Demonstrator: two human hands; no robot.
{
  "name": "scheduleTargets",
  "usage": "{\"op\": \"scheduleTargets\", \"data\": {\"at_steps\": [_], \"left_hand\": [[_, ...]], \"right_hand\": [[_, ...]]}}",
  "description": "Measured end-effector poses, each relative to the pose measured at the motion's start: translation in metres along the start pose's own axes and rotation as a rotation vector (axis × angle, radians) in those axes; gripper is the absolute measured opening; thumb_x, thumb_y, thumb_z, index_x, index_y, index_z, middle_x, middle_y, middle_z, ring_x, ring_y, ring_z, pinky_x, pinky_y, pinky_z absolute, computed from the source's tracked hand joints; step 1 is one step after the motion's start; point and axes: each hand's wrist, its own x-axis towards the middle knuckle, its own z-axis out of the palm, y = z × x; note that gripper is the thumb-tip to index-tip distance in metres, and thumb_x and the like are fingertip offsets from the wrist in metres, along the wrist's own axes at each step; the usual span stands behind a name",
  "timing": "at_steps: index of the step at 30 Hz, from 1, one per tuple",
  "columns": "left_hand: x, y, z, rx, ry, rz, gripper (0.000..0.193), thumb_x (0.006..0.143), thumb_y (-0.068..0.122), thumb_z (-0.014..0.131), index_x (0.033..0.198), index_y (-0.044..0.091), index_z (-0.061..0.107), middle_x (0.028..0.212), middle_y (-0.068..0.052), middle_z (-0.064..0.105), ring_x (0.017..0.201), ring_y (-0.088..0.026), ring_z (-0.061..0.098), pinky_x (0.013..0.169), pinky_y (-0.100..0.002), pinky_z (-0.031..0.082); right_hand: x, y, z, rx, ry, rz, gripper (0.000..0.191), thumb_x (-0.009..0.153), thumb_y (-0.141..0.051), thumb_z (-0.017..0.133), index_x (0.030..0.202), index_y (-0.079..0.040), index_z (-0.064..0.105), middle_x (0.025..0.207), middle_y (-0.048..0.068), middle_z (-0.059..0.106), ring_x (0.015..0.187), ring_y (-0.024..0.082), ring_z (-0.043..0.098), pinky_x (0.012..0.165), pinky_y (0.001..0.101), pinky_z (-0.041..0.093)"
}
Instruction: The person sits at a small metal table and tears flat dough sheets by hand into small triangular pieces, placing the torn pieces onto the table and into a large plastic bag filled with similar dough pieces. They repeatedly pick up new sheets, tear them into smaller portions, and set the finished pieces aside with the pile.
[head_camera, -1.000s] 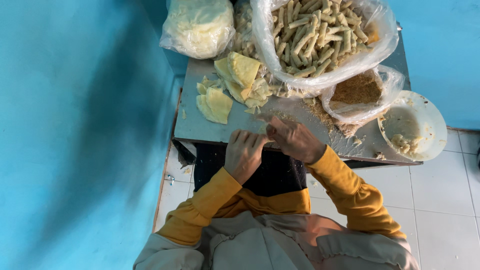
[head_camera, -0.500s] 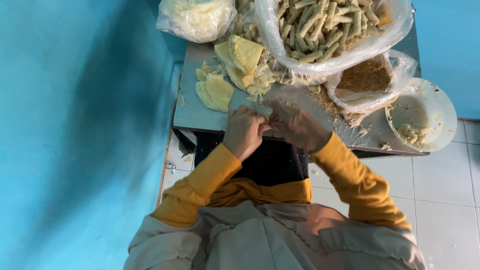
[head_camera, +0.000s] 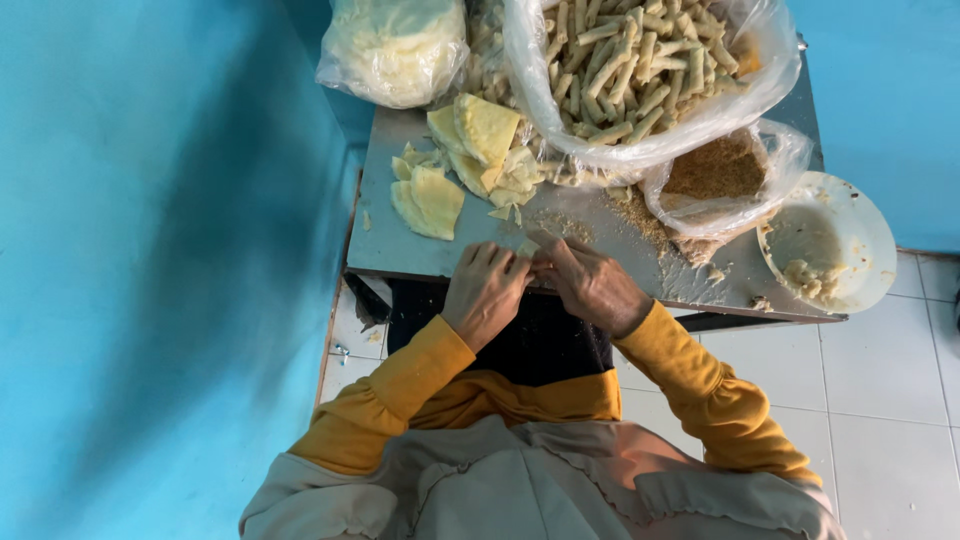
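Hands meet fingertip to fingertip, left hand (head_camera: 486, 293) and right hand (head_camera: 592, 288) pinching a wrapper piece (head_camera: 527, 248).

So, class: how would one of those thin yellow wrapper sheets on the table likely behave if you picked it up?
Probably floppy: the wrapper sheets lie in loose, curled, overlapping pieces. Likely light, since they look very thin. Possibly easy to tear, as small torn scraps lie beside them.

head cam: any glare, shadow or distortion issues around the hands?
Head view: sharp overall; a broad soft shadow darkens the blue wall; glare streaks on the plastic bag of rolls; wide-angle bending toward the edges; left hand and right hand evenly lit, the small piece between them hard to resolve.
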Motion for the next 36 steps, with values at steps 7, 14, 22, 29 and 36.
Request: {"op": "scheduleTargets", "data": {"at_steps": [7, 14, 22, 29, 36], "left_hand": [[0.002, -0.001, 0.005, 0.123, -0.086, 0.048, 0.014, 0.088, 0.011, 0.072, 0.099, 0.002, 0.071, 0.098, -0.010, 0.059, 0.101, -0.026, 0.054, 0.090, -0.039, 0.047], [0.020, -0.022, 0.004, -0.273, -0.264, -0.264, 0.016, 0.085, 0.019, 0.078, 0.089, 0.004, 0.074, 0.089, -0.014, 0.070, 0.092, -0.031, 0.063, 0.080, -0.046, 0.053], [0.002, -0.012, 0.009, 0.073, -0.146, 0.002, 0.019, 0.085, 0.008, 0.072, 0.102, 0.001, 0.070, 0.091, -0.011, 0.065, 0.090, -0.026, 0.062, 0.076, -0.037, 0.056], [0.008, -0.008, -0.006, 0.249, -0.141, 0.075, 0.017, 0.081, 0.012, 0.071, 0.096, 0.004, 0.068, 0.092, -0.009, 0.059, 0.095, -0.024, 0.058, 0.083, -0.036, 0.051], [0.008, -0.004, -0.024, 0.322, -0.113, 0.136, 0.020, 0.085, 0.013, 0.069, 0.101, 0.002, 0.070, 0.094, -0.008, 0.058, 0.098, -0.023, 0.055, 0.093, -0.039, 0.049]], "right_hand": [[0.015, 0.005, -0.001, 0.096, -0.022, 0.011, 0.056, 0.096, 0.009, 0.056, 0.149, 0.006, 0.036, 0.100, 0.017, 0.071, 0.086, 0.029, 0.073, 0.076, 0.0369, 0.063], [0.023, 0.025, -0.009, 0.438, -0.233, 0.226, 0.054, 0.090, 0.007, 0.062, 0.140, -0.003, 0.046, 0.090, 0.014, 0.073, 0.076, 0.026, 0.075, 0.065, 0.0377, 0.061], [0.010, 0.001, 0.000, -0.033, -0.028, 0.044, 0.060, 0.095, 0.003, 0.062, 0.149, 0.001, 0.038, 0.102, 0.015, 0.076, 0.088, 0.030, 0.073, 0.064, 0.0369, 0.062], [0.015, -0.002, -0.007, -0.058, -0.030, -0.010, 0.062, 0.090, 0.000, 0.067, 0.147, 0.000, 0.041, 0.101, 0.016, 0.072, 0.097, 0.035, 0.071, 0.084, 0.0421, 0.061], [0.017, -0.007, -0.010, -0.105, -0.089, 0.059, 0.070, 0.088, 0.002, 0.067, 0.152, 0.000, 0.040, 0.108, 0.015, 0.072, 0.096, 0.033, 0.071, 0.080, 0.0413, 0.060]]}}
